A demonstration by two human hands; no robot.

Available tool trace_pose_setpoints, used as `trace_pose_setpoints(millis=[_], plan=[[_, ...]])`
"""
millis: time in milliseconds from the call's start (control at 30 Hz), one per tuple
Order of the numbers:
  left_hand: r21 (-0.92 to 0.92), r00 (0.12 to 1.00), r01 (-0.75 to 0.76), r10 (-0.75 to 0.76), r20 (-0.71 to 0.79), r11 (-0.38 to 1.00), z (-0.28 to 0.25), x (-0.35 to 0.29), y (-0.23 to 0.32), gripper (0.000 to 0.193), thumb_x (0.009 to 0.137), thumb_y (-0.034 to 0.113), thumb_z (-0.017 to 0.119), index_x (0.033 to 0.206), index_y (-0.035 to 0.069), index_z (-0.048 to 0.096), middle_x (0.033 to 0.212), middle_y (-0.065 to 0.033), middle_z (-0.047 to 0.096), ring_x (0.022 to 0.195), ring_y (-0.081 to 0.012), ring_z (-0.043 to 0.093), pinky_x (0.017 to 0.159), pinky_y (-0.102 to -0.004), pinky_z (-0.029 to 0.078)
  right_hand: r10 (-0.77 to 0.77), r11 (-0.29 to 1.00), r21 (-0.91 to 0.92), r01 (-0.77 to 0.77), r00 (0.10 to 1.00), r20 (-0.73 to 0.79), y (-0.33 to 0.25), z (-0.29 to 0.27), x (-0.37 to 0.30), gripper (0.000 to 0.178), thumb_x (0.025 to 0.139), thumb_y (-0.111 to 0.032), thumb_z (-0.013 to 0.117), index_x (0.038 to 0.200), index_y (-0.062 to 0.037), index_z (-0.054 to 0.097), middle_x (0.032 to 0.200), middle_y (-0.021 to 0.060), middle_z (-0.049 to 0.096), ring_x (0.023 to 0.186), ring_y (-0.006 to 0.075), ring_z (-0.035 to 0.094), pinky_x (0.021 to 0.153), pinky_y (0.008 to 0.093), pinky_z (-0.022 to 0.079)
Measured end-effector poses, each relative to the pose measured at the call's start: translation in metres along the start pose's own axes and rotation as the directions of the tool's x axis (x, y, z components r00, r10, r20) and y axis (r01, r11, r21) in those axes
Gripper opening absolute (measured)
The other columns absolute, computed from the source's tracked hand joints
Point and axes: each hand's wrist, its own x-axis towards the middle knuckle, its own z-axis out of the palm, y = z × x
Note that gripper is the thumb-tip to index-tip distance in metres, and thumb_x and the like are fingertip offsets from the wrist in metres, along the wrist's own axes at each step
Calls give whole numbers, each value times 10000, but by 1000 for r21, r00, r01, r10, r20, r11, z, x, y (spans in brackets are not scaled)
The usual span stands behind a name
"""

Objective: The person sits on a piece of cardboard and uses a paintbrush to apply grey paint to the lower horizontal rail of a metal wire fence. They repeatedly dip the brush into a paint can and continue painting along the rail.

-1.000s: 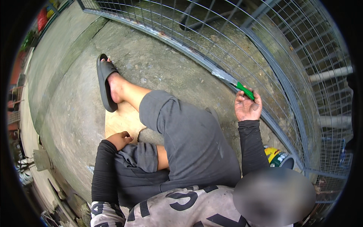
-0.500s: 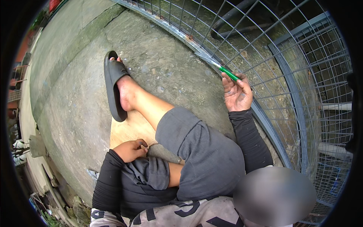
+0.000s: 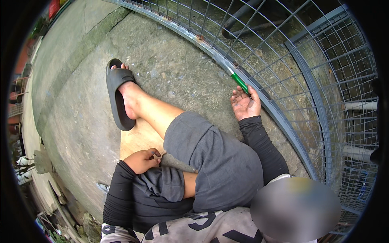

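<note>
My right hand (image 3: 245, 106) holds a slim paintbrush (image 3: 240, 83) by its green handle, palm turned up, thumb along one side. The brush's pale metal end meets the grey bottom rail (image 3: 214, 53) of a wire mesh fence; its bristles are too small to make out. Over my bent knee, my left hand (image 3: 142, 161) rests with fingers loosely curled, a gap between thumb and forefinger, and nothing visible in it. Both forearms wear black sleeves.
Wire mesh panels (image 3: 279, 52) curve along the right side, with a dark bent tube (image 3: 239, 24) behind them. My leg, in a black slide sandal (image 3: 117, 97), stretches over the concrete ground (image 3: 81, 101). A light wooden board (image 3: 139, 135) lies beneath the leg.
My right hand and the brush have shifted a little toward me and to the left, the tip still at the rail. My left hand stays on my knee.
</note>
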Motion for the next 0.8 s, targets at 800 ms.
trace_pose_setpoints(millis=[800], plan=[[30, 1000, -13, 13, -18, 999, 0, -1, 4, 299, 925, 254, 564, 1116, 25, 587, 898, -124, 708, 868, -219, 680, 819, -286, 486, 326, 945, -178, -276, 723, 609, -4, -2, -7, 397, 1003, -212, 476, 1335, -2, 422, 1095, 225, 623, 854, 217, 657, 635, 296, 535]])
